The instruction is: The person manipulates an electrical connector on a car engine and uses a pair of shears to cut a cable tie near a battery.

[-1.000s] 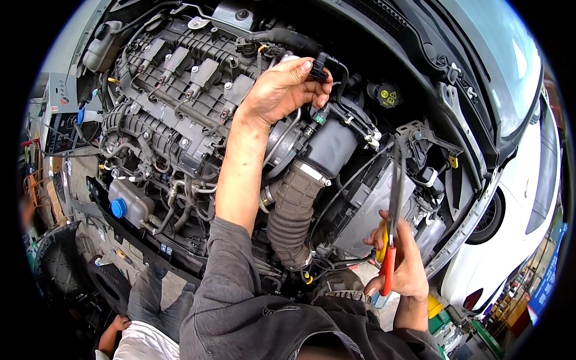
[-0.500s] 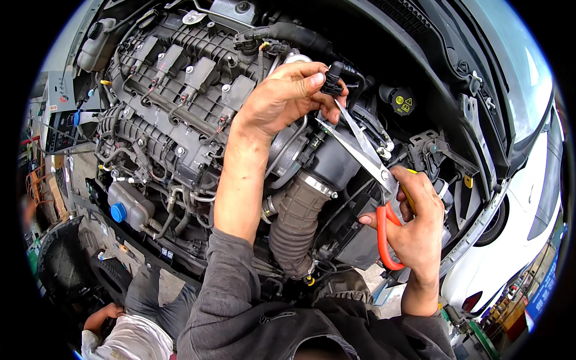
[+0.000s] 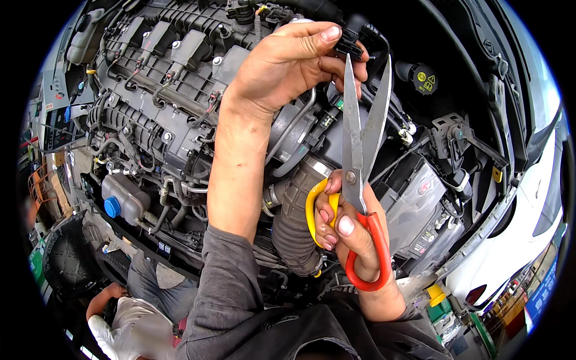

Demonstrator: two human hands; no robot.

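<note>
My left hand (image 3: 282,66) is closed on a black plastic hose connector (image 3: 349,44) above the engine, thumb and fingers pinching it. A black hose (image 3: 381,51) bends away from the connector on the right. My right hand (image 3: 358,240) grips scissors (image 3: 353,150) by one red and one yellow handle loop, its palm side partly turned up. The long metal blades point away from me and stand apart. The left blade's tip is close to the connector and the left fingertips; whether it touches cannot be made out.
Below my hands lies an engine (image 3: 150,90) with a ribbed air intake hose (image 3: 297,231). A battery (image 3: 417,198) sits to the right, a blue-capped reservoir (image 3: 123,201) to the left. Another person (image 3: 135,324) is at lower left. A white car (image 3: 510,246) stands at right.
My right hand has turned over and moved left, swinging the scissors from slanted to nearly upright. My left hand keeps the connector, now higher in view. The whole view has shifted slightly.
</note>
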